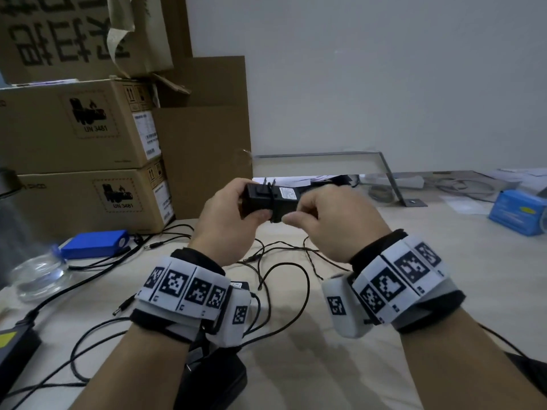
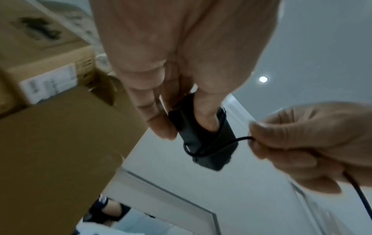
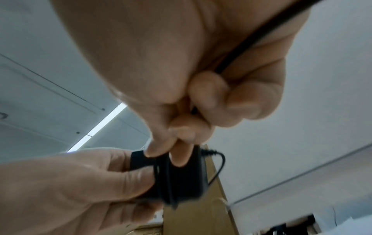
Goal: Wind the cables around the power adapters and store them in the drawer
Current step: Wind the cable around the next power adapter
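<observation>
Left hand: the left hand (image 1: 225,214) is closed around one end of the black power adapter (image 1: 268,199), which is held in the air above the table (image 1: 444,261), with the thumb pressed on the turns of cable already laid.
Right hand: the right hand (image 1: 322,214) is pinched on the thin black cable (image 2: 231,140) just beside the adapter, and the rest of the cable is passed through the palm.
Risk of loose turns: if the pinch is relaxed, the wound turns can probably slide off the smooth body, because few turns are seen and nothing locks them.
Risk of snagging: the free length is hung down into the other loose cables (image 1: 278,261) on the table, so a tangle can be pulled up with it, and a second adapter may be dragged.
Risk at the strain relief: a sharp bend can be made where the cable leaves the adapter, if it is pulled too tight.
Drawer: no drawer is seen in any view, so storing is judged not yet possible.
Head view only: the plug pins, the white label, the cardboard boxes (image 1: 83,125) and the blue battery pack (image 1: 94,242) are shown.
Left wrist view only: the loop around the body is shown clearly.
Right wrist view only: the strain relief is shown.
</observation>
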